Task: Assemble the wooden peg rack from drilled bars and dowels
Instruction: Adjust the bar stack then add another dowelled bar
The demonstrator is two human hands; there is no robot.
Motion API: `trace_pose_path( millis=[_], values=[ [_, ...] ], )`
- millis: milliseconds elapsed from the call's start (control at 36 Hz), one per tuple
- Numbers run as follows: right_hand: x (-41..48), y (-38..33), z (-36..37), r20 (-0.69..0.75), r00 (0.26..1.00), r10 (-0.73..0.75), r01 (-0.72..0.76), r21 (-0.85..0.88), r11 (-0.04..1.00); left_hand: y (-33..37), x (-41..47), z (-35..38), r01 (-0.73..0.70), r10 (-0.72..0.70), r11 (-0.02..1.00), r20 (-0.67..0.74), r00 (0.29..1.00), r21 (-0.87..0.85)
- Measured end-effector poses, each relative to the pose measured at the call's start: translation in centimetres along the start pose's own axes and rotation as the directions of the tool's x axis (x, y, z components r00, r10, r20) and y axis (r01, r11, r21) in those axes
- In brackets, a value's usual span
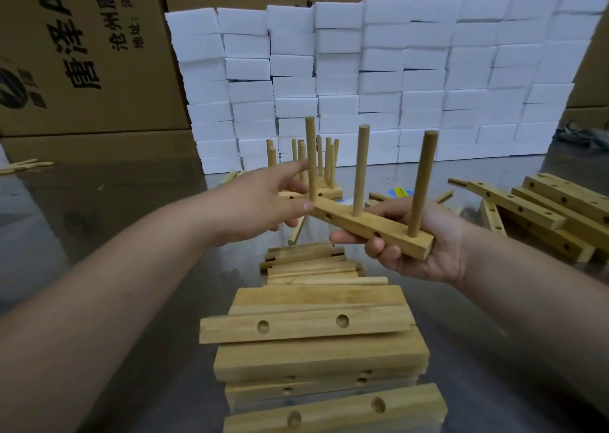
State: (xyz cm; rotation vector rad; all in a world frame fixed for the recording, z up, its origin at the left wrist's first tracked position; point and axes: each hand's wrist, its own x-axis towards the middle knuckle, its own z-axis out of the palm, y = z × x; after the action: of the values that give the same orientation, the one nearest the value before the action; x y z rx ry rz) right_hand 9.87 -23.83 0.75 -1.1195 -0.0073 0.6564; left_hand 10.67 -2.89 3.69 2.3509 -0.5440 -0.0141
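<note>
Right hand [412, 248] is gripping the bar [372, 226] from below, with three dowels [361, 169] standing upright in it. Left hand [260, 202] is hovering open-fingered at the bar's 10 o'clock end, nearer the end dowel [311, 155]. The bar's axis is running from 10 to 4 o'clock above the table [108, 198].

Bare forearms [131, 268], bare hands [260, 202]

Nearest bar [336, 411] cut by edge; right fingers [379, 249] part-hidden behind held bar [385, 226].
</note>
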Motion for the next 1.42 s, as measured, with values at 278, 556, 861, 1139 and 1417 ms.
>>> trace_pose_path(
  millis=[278,556,861,1139,1417],
  values=[
    [0.3,0.0,-0.8,0.189,0.981,0.032,-0.048,0.081,0.996,-1.0,0.0,0.0,-0.056,0.056,0.998,0.048,0.997,-0.017],
    [1.4,0.8,-2.1,-0.146,0.929,-0.339,0.360,0.152,0.920,-4.8,1.0,-0.3,0.091,-0.137,0.981,-0.280,0.950,-0.171],
    [2.5,2.9,-1.3,-0.269,0.833,-0.484,0.411,-0.285,0.866,-5.4,2.4,2.7,0.173,-0.286,0.789,-0.103,0.953,-0.590],
    [2.3,3.6,-0.8,-0.212,0.802,-0.558,0.401,-0.501,0.767,-6.6,2.8,2.8,0.227,-0.351,0.915,-0.384,0.854,-0.332],
    [2.5,3.7,-1.1,-0.177,0.814,-0.553,0.393,-0.532,0.750,-9.7,3.1,2.8,0.365,-0.389,0.920,-0.453,0.802,-0.144]
  ],
)
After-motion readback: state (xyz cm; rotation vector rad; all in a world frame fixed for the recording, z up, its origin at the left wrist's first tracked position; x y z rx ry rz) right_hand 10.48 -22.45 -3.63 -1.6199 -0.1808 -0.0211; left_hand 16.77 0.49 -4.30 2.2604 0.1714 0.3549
